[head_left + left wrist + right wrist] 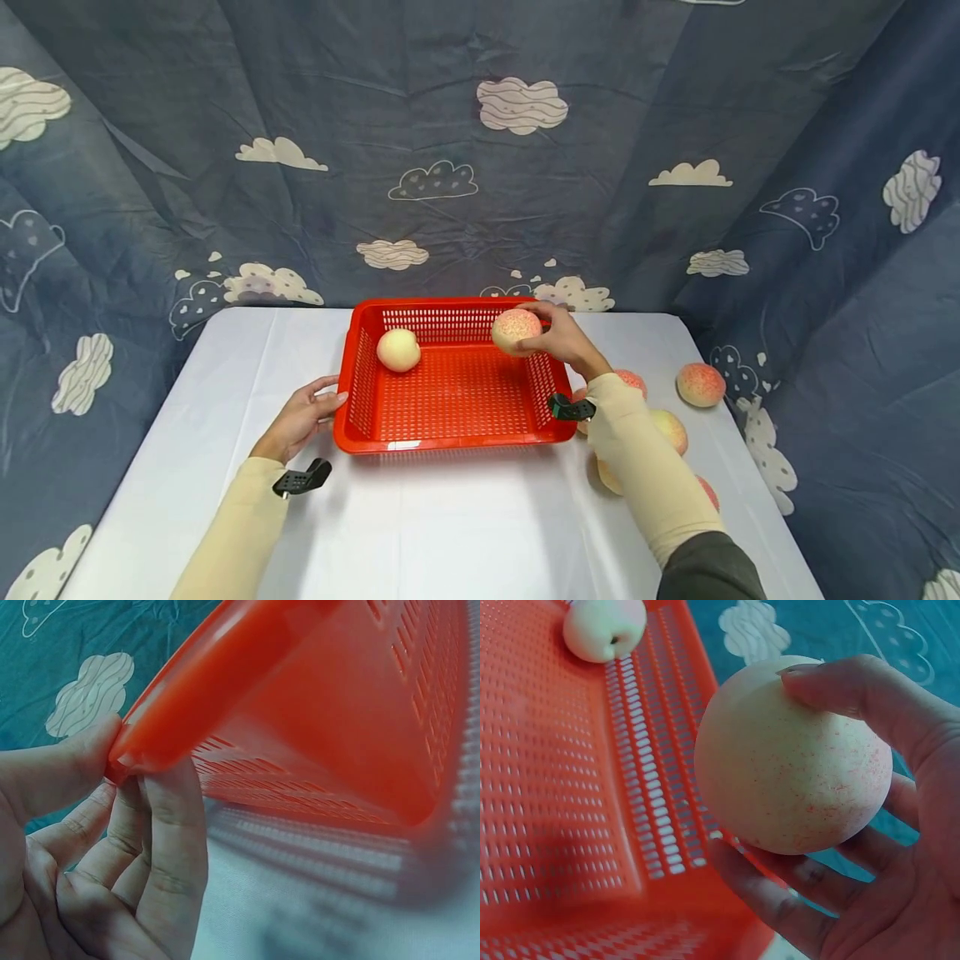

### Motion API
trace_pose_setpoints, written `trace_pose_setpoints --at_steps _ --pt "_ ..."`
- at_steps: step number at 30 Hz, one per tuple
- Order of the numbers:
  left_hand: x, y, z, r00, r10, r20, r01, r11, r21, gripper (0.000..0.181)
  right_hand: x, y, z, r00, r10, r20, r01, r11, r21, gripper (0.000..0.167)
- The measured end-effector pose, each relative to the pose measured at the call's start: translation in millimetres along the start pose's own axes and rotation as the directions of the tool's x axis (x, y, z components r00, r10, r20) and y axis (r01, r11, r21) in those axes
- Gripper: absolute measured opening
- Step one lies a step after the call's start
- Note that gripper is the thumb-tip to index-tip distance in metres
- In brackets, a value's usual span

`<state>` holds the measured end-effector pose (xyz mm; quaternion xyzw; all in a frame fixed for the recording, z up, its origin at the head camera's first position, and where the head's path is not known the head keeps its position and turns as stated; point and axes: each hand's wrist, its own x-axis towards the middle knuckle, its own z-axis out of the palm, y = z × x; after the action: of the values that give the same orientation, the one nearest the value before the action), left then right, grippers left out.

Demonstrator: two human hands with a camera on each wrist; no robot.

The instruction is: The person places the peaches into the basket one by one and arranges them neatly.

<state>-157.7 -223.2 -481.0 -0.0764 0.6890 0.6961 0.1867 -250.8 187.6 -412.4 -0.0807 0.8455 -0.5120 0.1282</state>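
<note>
A red perforated basket [457, 444] stands on the white table. The left hand [300, 417] pinches its left rim between thumb and fingers, as the left wrist view shows at the basket rim [180, 697]. Above the basket's right back part, the right hand [558, 337] holds a pink-speckled peach [516, 330]; in the right wrist view the thumb and fingers curl round this peach [795, 757]. A paler peach [398, 350] lies inside the basket at the back left, and shows at the top left of the right wrist view [605, 628].
Several peaches lie on the table right of the basket, partly hidden by the right forearm; one peach [701, 385] is near the right edge and another [670, 431] beside the sleeve. A dark cloud-patterned cloth [450, 242] hangs behind the table [450, 533].
</note>
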Motion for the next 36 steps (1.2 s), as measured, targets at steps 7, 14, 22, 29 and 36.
trace_pose_setpoints --at_steps 7,14,22,29,36 --pt "0.9 -0.5 0.1 1.000 0.001 -0.006 -0.001 1.000 0.006 0.059 18.9 -4.4 28.8 0.999 -0.034 0.019 0.034 0.999 -0.016 0.066" --pt "2.5 -1.0 -0.1 1.000 -0.003 -0.007 0.003 1.000 0.005 0.058 37.2 -7.0 56.7 0.998 -0.013 0.058 0.019 0.994 -0.112 0.067" --pt "1.3 0.4 0.1 1.000 -0.010 -0.010 0.010 1.000 0.003 0.060 53.1 -11.6 78.4 0.999 0.012 0.037 -0.007 0.993 -0.121 0.067" --pt "1.7 -1.2 -1.2 1.000 -0.020 -0.022 0.020 1.000 -0.001 0.061 65.9 -2.0 98.6 0.996 0.090 0.026 -0.088 0.994 -0.064 0.066" --pt "2.0 -2.5 -0.9 1.000 -0.008 -0.006 0.008 1.000 -0.012 0.062 69.5 8.1 112.7 0.992 0.124 -0.009 -0.124 0.989 -0.083 0.063"
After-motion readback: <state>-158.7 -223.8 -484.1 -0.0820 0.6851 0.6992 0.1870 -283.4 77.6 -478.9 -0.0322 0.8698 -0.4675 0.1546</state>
